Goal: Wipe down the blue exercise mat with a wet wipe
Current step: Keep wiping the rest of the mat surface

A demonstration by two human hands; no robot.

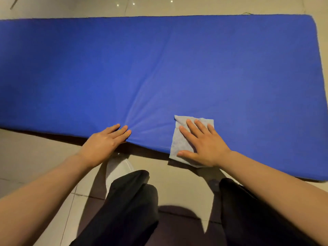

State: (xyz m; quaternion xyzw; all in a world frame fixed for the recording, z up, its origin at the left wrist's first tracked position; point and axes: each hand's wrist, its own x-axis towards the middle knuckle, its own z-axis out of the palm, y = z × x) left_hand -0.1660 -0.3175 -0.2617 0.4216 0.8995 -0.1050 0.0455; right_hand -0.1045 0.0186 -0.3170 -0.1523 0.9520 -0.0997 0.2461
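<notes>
The blue exercise mat (159, 68) lies flat on the floor and fills most of the view, its right end visible and its left end cut off. A white wet wipe (179, 141) is spread on the mat's near edge and hangs slightly over it. My right hand (202, 144) lies flat on the wipe with straight, spread fingers pressing it down. My left hand (106, 141) presses on the mat's near edge to the left, fingers straight, and creases fan out from its fingertips.
Pale floor tiles (35, 157) surround the mat. My legs in dark trousers (131, 201) and a white shoe (117, 169) are just in front of the mat's near edge.
</notes>
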